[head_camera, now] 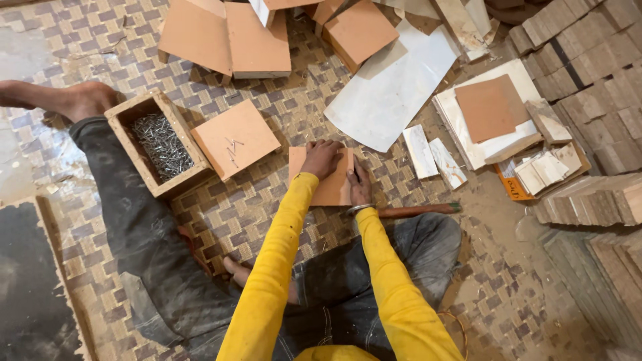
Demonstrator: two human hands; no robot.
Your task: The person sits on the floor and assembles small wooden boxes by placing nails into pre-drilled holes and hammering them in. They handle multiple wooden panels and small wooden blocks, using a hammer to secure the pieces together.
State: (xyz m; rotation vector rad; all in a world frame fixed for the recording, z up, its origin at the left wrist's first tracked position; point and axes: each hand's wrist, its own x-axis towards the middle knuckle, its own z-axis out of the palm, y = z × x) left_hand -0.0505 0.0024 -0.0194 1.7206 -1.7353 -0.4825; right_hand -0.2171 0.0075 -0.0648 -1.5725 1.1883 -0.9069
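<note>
A small brown square board (332, 190) lies flat on the patterned floor in front of me. My left hand (321, 158) rests on top of it, fingers curled down against its far edge. At the board's right edge, my right hand (359, 187) pinches a thin dark object that is too small to identify. A hammer with a reddish wooden handle (418, 210) lies on the floor just right of my right wrist.
An open wooden box of nails (159, 144) sits at the left, next to another brown board (235, 138) with a few loose nails on it. More brown boards (257, 40), white sheets (391, 87) and stacked wood pieces (588, 73) lie beyond and to the right. My legs are stretched across the floor.
</note>
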